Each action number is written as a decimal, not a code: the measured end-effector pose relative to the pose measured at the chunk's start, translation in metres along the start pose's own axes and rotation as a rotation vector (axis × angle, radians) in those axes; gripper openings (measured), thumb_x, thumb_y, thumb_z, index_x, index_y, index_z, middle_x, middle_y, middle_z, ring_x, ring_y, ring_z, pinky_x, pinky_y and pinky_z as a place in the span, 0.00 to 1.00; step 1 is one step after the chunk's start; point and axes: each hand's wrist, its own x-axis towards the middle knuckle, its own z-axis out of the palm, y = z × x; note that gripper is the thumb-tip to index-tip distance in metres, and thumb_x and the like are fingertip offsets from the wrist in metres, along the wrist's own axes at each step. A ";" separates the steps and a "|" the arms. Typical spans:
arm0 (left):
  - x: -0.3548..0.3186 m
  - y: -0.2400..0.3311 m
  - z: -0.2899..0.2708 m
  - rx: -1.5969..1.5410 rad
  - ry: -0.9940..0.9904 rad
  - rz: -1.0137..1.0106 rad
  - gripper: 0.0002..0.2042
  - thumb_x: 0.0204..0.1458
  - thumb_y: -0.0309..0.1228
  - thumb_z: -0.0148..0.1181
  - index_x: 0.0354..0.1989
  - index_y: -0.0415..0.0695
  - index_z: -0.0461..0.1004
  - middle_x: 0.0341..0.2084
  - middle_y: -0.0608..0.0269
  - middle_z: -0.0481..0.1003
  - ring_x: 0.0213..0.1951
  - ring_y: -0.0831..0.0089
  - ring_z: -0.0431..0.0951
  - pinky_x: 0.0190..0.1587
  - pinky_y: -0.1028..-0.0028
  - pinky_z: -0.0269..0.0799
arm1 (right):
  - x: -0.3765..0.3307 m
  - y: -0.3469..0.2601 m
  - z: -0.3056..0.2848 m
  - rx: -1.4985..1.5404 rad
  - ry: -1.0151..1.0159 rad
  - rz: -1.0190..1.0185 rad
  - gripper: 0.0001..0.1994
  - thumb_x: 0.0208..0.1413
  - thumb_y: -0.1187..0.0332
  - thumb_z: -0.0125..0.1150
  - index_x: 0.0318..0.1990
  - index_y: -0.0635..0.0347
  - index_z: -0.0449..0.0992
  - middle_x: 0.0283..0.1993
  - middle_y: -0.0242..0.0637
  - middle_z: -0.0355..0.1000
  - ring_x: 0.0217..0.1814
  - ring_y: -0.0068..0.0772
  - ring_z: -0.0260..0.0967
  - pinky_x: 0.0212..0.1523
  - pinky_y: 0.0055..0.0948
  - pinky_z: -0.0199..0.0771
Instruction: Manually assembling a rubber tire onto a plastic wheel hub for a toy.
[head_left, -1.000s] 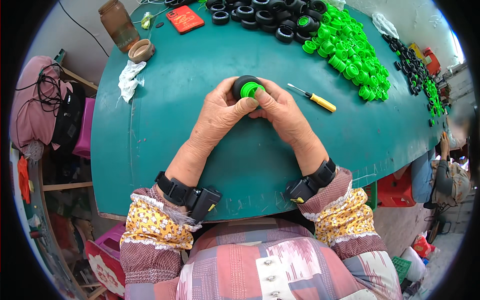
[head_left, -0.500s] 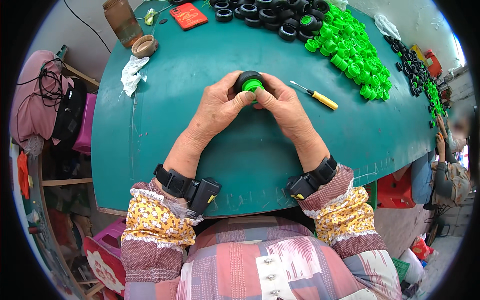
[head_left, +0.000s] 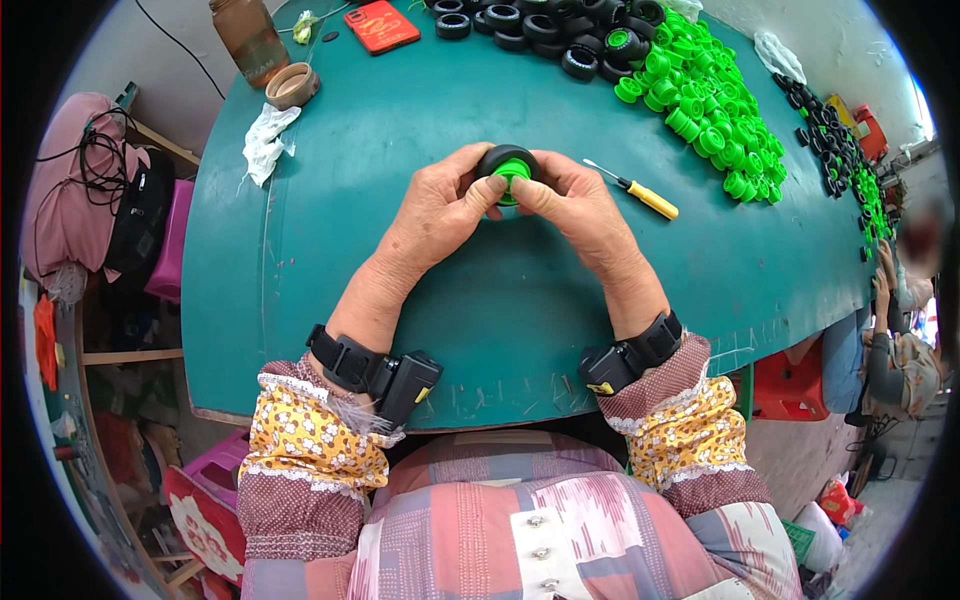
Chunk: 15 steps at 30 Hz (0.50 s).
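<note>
Between both hands, above the middle of the table, are a small black toy tyre (head_left: 492, 158) and a bright green plastic wheel hub (head_left: 511, 171). The hub sits against the tyre's opening on the side nearest me; how deep it goes in I cannot tell. My left hand (head_left: 440, 203) is closed round the left side, its thumb pressing on the hub. Opposite it, my right hand (head_left: 577, 200) grips the right side, thumb also on the hub. Most fingertips are hidden behind the tyre. A screwdriver (head_left: 648, 197) with a yellow handle lies on the table right of my right hand.
Black tyres (head_left: 545, 30) and green hubs (head_left: 715, 115) lie heaped at the back of the green table (head_left: 330, 250). A brown bottle (head_left: 248, 40), its lid (head_left: 292, 86), crumpled tissue (head_left: 268, 142) and a red phone (head_left: 381, 26) are far left. Another person's hands (head_left: 884, 280) work at the right edge.
Both hands stay closed on the tyre and hub. The tyre appears tipped a little, and my right thumb has shifted slightly on the hub.
</note>
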 end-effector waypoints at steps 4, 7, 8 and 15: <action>0.000 0.004 -0.004 -0.120 -0.001 -0.033 0.18 0.50 0.32 0.54 0.47 0.34 0.64 0.34 0.61 0.71 0.31 0.75 0.73 0.34 0.78 0.72 | 0.001 0.003 0.002 0.121 -0.025 -0.004 0.23 0.50 0.60 0.57 0.50 0.64 0.64 0.40 0.33 0.68 0.38 0.20 0.64 0.38 0.19 0.66; -0.001 0.000 -0.002 -0.125 0.013 -0.031 0.18 0.47 0.34 0.58 0.43 0.35 0.66 0.28 0.64 0.71 0.28 0.80 0.71 0.32 0.80 0.69 | 0.000 0.002 0.002 0.122 -0.026 0.030 0.23 0.49 0.59 0.57 0.51 0.61 0.63 0.40 0.33 0.68 0.39 0.20 0.64 0.38 0.19 0.65; -0.001 0.001 -0.003 -0.114 -0.002 -0.049 0.19 0.46 0.35 0.59 0.42 0.35 0.67 0.28 0.63 0.71 0.28 0.80 0.71 0.32 0.80 0.69 | -0.001 0.001 0.002 0.106 -0.046 0.039 0.23 0.49 0.60 0.57 0.51 0.60 0.63 0.40 0.33 0.68 0.40 0.21 0.64 0.38 0.19 0.65; -0.001 0.001 -0.008 -0.093 -0.113 -0.097 0.19 0.48 0.35 0.57 0.45 0.36 0.65 0.32 0.63 0.71 0.33 0.79 0.72 0.35 0.80 0.71 | 0.000 0.006 0.000 0.189 -0.063 0.103 0.20 0.48 0.63 0.58 0.48 0.58 0.66 0.38 0.33 0.68 0.38 0.22 0.65 0.38 0.20 0.65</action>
